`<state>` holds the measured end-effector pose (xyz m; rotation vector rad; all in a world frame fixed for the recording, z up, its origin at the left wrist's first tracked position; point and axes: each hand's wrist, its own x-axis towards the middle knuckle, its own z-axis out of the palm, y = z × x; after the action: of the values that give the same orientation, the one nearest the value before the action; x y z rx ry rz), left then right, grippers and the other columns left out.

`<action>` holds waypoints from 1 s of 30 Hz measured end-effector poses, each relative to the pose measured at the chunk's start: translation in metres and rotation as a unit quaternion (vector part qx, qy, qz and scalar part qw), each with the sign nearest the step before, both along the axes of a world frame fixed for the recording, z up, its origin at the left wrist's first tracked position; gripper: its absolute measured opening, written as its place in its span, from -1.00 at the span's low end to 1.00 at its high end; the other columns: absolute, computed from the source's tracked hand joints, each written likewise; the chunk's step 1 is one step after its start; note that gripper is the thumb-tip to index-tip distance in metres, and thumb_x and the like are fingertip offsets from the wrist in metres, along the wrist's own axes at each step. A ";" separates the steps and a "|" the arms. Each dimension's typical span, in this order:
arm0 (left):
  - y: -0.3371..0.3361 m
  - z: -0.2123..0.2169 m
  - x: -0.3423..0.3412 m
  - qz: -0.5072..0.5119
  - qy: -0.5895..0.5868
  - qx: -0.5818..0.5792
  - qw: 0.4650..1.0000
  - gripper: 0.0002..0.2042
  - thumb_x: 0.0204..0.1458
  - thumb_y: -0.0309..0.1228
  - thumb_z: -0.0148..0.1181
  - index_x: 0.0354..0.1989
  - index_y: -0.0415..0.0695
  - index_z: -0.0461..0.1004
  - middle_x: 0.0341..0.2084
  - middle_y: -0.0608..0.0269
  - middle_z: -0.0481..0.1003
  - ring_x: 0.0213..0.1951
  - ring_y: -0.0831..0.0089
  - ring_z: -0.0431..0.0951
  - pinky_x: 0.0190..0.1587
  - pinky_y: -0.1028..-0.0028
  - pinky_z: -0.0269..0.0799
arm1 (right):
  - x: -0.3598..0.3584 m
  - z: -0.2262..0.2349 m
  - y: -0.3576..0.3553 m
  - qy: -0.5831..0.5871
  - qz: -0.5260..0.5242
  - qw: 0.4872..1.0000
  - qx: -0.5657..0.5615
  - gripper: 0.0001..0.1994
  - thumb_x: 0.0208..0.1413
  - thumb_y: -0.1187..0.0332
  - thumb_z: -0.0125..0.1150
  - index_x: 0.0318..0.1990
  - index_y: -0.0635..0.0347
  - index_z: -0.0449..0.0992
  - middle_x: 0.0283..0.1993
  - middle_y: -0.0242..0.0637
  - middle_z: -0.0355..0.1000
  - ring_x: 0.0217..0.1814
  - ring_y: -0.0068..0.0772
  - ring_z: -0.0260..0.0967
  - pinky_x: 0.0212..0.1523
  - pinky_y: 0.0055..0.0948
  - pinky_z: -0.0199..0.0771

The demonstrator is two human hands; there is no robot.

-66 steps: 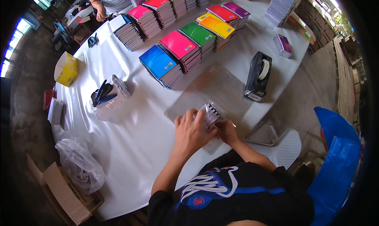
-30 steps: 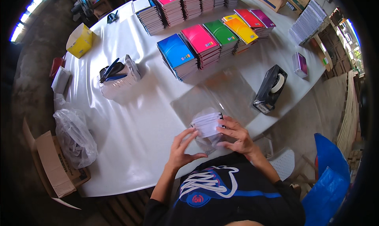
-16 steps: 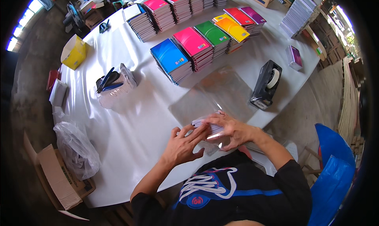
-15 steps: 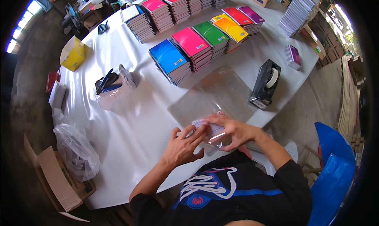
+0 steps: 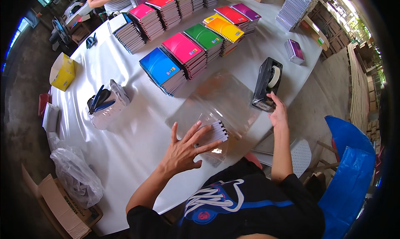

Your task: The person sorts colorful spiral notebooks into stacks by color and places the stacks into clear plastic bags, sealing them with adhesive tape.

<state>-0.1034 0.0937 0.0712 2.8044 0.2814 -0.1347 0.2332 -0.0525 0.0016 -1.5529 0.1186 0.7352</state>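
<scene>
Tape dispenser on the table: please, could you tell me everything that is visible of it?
The tape dispenser has a long black body, plastic by its look, with a whitish tape roll set in its open top. It stands on the white table, near the right edge, its length pointing away from the person. The right hand's fingertips seem to touch its near end; whether they grip any tape is unclear.

Left of the tape dispenser (image 5: 262,86), the left hand (image 5: 183,149) partly hides spiral-bound notepads (image 5: 216,133); far beyond the dispenser, the top edge crops a co-worker (image 5: 116,4).
</scene>
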 end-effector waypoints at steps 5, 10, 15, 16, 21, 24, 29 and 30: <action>-0.005 -0.009 -0.001 0.018 -0.021 0.001 1.000 -0.12 -0.43 -0.18 0.39 0.17 0.74 0.10 0.28 0.48 0.05 0.36 0.26 -0.12 0.21 -0.25 -0.55 | -0.014 -0.007 -0.009 0.007 -0.082 0.984 0.158 -0.70 -0.03 0.06 0.26 -0.17 -0.05 0.57 0.23 -0.51 0.20 0.35 -0.36 -0.11 0.22 0.21 -0.61; -0.006 -0.009 -0.003 0.022 -0.013 0.000 1.000 -0.09 -0.42 -0.20 0.38 0.19 0.77 0.06 0.30 0.46 0.01 0.37 0.08 -0.22 0.19 -0.28 -0.62 | -0.048 -0.002 -0.027 -0.380 -0.015 0.899 -0.215 -0.80 -0.05 0.20 0.29 -0.31 0.06 0.61 0.28 -0.44 0.16 0.31 -0.38 0.00 0.23 -0.04 -0.27; -0.010 -0.005 -0.002 0.013 0.005 0.027 1.000 -0.01 -0.47 -0.17 0.41 0.22 0.76 -0.03 0.31 0.47 -0.01 0.37 0.05 -0.27 0.18 -0.31 -0.61 | -0.071 0.054 -0.018 -0.448 0.239 0.838 -0.200 -0.74 -0.10 0.37 0.28 -0.18 0.02 0.61 -0.21 -0.28 0.50 -0.33 -0.50 0.39 -0.33 -0.48 0.35; -0.008 -0.005 -0.003 0.013 -0.006 0.035 0.999 0.01 -0.48 -0.16 0.42 0.23 0.75 -0.05 0.31 0.47 -0.01 0.37 0.07 -0.27 0.18 -0.32 -0.60 | -0.082 0.079 -0.002 -0.269 0.329 0.894 -0.139 -0.70 -0.10 0.38 0.27 -0.12 0.01 0.59 -0.33 -0.28 0.54 -0.49 -0.50 0.41 -0.45 -0.51 0.37; -0.005 -0.002 -0.008 0.007 0.014 0.074 0.997 0.06 -0.55 -0.12 0.45 0.24 0.76 -0.09 0.32 0.50 -0.02 0.37 0.07 -0.29 0.18 -0.30 -0.66 | -0.121 0.121 0.069 -0.269 0.649 0.709 -0.062 -0.19 -0.11 0.33 0.32 0.32 0.13 0.01 -0.55 -0.23 0.48 -0.65 -0.46 0.34 -0.56 -0.50 0.37; -0.006 0.002 -0.001 -0.004 0.007 0.085 0.996 0.06 -0.55 -0.10 0.45 0.24 0.77 -0.08 0.32 0.51 -0.02 0.37 0.06 -0.30 0.18 -0.30 -0.67 | -0.136 0.103 0.087 -0.528 0.584 0.566 -0.245 -0.06 -0.21 0.28 0.40 0.34 0.05 -0.07 -0.61 -0.28 0.45 -0.61 -0.23 0.40 -0.33 -0.30 0.43; -0.005 -0.001 -0.009 0.024 0.001 0.035 0.999 -0.02 -0.49 -0.11 0.45 0.21 0.73 0.01 0.30 0.50 0.02 0.37 0.05 -0.30 0.16 -0.36 -0.60 | -0.094 0.111 0.070 -0.534 0.622 0.534 -0.203 0.04 -0.42 0.36 0.49 0.33 -0.16 0.00 -0.10 -0.13 0.39 -0.02 -0.10 0.34 0.08 -0.11 0.21; -0.006 -0.004 -0.010 0.033 -0.012 0.014 0.999 -0.08 -0.47 -0.12 0.44 0.19 0.69 0.08 0.29 0.49 0.04 0.37 0.04 -0.30 0.15 -0.38 -0.58 | -0.083 0.098 0.061 -0.546 0.641 0.524 -0.132 0.06 -0.46 0.38 0.50 0.32 -0.21 0.01 0.02 -0.10 0.34 0.10 -0.11 0.27 0.13 -0.10 0.15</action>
<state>-0.1130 0.0879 0.0676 2.8177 0.3723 -0.0835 0.1505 0.0086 0.1000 -1.9667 -2.1744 0.6219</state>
